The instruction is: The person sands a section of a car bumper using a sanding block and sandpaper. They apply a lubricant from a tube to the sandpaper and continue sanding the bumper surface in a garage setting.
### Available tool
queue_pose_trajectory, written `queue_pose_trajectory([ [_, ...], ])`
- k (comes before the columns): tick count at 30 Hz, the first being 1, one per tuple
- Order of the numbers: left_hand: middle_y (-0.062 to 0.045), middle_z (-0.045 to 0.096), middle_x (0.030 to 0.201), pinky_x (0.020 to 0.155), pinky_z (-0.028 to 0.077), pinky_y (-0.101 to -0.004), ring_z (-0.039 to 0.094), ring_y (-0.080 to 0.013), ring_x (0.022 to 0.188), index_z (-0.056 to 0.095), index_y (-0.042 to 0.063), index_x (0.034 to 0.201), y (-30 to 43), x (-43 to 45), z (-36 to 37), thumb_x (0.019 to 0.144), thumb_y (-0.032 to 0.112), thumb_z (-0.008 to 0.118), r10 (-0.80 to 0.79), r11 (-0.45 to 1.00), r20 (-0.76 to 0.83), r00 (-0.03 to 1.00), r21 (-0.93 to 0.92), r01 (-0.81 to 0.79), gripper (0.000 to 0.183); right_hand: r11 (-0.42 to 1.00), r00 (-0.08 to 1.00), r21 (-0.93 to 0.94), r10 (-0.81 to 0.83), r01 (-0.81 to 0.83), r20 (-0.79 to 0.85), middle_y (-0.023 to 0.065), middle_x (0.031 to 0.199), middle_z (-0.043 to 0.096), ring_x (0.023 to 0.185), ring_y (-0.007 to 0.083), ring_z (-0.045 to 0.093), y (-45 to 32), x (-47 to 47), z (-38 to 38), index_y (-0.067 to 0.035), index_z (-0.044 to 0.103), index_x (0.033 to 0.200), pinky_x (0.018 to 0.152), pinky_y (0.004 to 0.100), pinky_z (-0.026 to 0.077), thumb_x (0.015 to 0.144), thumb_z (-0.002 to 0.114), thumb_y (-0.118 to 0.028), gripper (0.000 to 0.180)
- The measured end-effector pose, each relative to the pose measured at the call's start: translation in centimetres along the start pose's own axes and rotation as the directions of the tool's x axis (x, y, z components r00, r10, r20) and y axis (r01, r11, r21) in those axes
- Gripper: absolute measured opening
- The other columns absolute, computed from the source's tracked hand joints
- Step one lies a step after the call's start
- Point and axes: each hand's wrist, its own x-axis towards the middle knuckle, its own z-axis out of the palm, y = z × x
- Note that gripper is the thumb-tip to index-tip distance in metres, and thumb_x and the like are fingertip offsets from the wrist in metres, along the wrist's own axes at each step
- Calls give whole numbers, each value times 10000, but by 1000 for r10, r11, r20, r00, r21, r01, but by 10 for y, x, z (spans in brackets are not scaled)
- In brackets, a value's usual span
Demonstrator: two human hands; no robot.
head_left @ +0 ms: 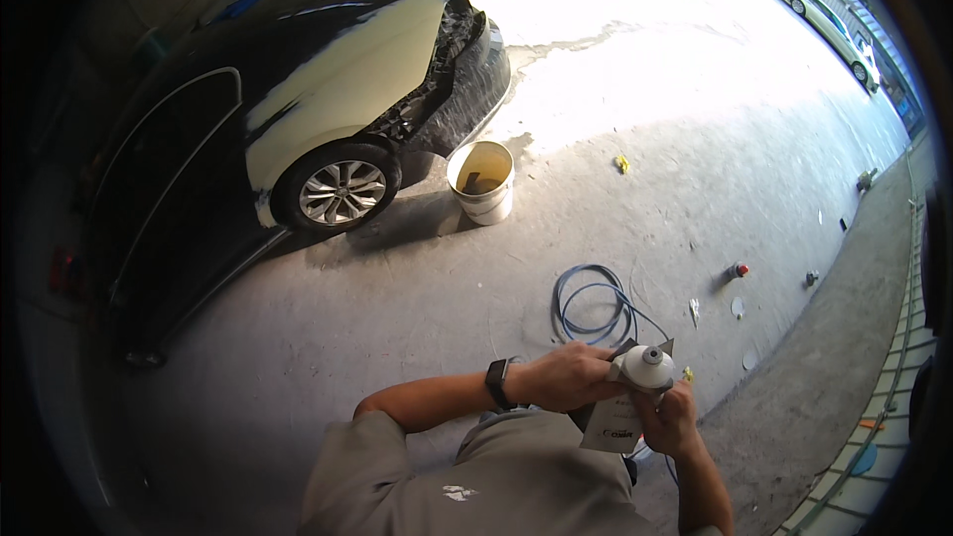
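Observation:
In front of my body, both hands are close around a white, round-topped tool (646, 368) with a grey cap. My left hand (569, 376), with a dark watch on its wrist, grips the tool's left side. A sheet that looks like sandpaper (612, 424) hangs below the tool, its printed grey face showing. My right hand (670, 417) holds the sheet near its right edge, just under the tool. Dark paper corners stick out behind the tool. My fingers hide the tool's lower part. A coiled blue hose (594, 301) lies on the floor beyond my hands.
A dark car (342, 89) with a pale, filler-like coating on its rear side stands ahead left. Beside its wheel is a white bucket (482, 182). A red-capped can (737, 270) and a yellow scrap (622, 164) lie on the concrete. Another car (830, 33) is parked far right.

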Motion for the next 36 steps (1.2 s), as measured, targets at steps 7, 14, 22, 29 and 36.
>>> queue_pose_trajectory([
  [7, -199, 676, 1016, 750, 553, -481, 697, -415, 874, 683, -1, 1041, -3, 0, -3, 1014, 158, 676, -67, 998, 56, 996, -16, 68, 162, 1000, 1000, 17, 10, -10, -19, 184, 763, 694, 677, 392, 709, 1, 5, -3, -25, 702, 903, 587, 433, 532, 921, 731, -80, 65],
  [14, -221, 674, 1049, 799, 548, -493, 684, -425, 928, 684, -8, 1073, -4, 2, -9, 1059, 161, 611, -63, 995, 44, 997, -74, 66, 184, 988, 995, 130, 83, -89, 48, 185, 697, 634, 626, 355, 677, 10, 16, -2, 2, 677, 923, 595, 406, 522, 982, 691, -147, 161],
  [22, -210, 705, 1027, 783, 555, -460, 706, -403, 894, 701, -23, 1077, -14, 7, -10, 1084, 175, 582, -159, 981, 45, 986, -101, 163, 231, 961, 994, 253, 109, -108, 11, 183, 781, 704, 696, 327, 732, 11, 21, 0, -3, 698, 1010, 641, 405, 561, 1025, 650, -132, 139],
  [29, -202, 721, 980, 751, 576, -441, 727, -374, 837, 716, -37, 1047, -11, 9, -14, 1037, 116, 641, -137, 989, 67, 988, -41, 140, 171, 973, 992, 206, 116, -104, -50, 200, 802, 701, 737, 407, 712, 7, 19, 1, -17, 706, 1016, 662, 430, 561, 987, 704, -160, 146],
  [36, -196, 721, 944, 714, 572, -437, 725, -384, 819, 732, -17, 1038, -7, 14, -11, 1032, 164, 671, -134, 989, -13, 991, -66, 133, 191, 992, 997, 125, 20, -10, -75, 190, 808, 701, 724, 375, 722, 7, 18, -5, -21, 706, 1041, 649, 408, 557, 960, 735, -154, 158],
])
